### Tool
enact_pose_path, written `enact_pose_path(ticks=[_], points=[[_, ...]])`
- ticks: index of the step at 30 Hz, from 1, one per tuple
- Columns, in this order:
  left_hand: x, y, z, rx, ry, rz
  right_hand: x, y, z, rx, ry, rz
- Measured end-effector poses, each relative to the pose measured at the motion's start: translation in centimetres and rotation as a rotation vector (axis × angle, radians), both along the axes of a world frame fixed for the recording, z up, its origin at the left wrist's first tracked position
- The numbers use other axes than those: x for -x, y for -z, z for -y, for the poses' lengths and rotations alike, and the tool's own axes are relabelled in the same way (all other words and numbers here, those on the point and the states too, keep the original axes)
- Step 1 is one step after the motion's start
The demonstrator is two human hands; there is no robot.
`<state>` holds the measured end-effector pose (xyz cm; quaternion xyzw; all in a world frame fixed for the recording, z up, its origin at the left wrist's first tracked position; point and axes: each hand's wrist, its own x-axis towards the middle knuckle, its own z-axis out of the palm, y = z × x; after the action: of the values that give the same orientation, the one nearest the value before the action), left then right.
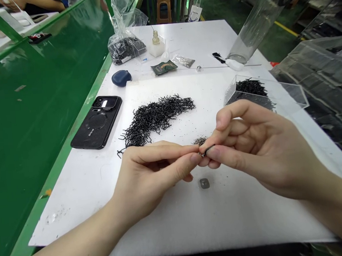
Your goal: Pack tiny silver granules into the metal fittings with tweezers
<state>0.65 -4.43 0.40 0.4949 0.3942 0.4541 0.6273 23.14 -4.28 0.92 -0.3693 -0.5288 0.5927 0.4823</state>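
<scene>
My left hand [159,168] and my right hand [257,153] meet fingertip to fingertip above the white table [166,229]. Between the right thumb and fingers is a small black part [209,149]. The left thumb and forefinger pinch its other end, where a tiny metal bit shows; its shape is too small to tell. Just behind the fingertips lies a little heap of tiny metal pieces [199,141]. A pile of black bent wire pieces [158,115] spreads beyond my left hand. Below the fingertips rests a small grey square piece [204,183].
A black phone [97,123] and a dark blue case [121,78] lie at the left. Behind my right hand is a clear box of black pieces [250,91]. Farther back are a plastic bag [126,47], a small bottle [155,38] and a clear cylinder [254,26].
</scene>
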Motion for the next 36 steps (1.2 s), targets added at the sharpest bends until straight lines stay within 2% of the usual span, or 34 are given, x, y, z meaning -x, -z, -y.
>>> enact_pose_path(ticks=[9,19,23,26,30,34,36], points=[[0.1,0.0,0.1,0.027,0.0,0.001,0.0,0.2,-0.2,0.092,-0.08,-0.076],[0.0,-0.2,0.0,0.034,0.012,0.022,0.0,0.2,-0.1,-0.006,-0.031,0.001],[0.2,0.3,0.2,0.026,0.006,-0.01,0.1,0.3,0.0,-0.04,-0.021,0.014],[0.5,1.0,0.5,-0.047,-0.013,-0.051,-0.2,0.3,-0.3,-0.11,0.015,0.067],[0.9,1.7,0.8,-0.23,-0.02,-0.226,-1.9,0.0,-2.0,-0.259,0.221,0.149],[1.1,2.2,1.1,-0.445,0.121,-0.322,-5.1,-0.7,-4.6,-0.469,0.551,0.341],[1.0,2.3,1.3,-0.536,0.162,-0.372,-6.9,-1.0,-5.8,-0.52,0.656,0.44]])
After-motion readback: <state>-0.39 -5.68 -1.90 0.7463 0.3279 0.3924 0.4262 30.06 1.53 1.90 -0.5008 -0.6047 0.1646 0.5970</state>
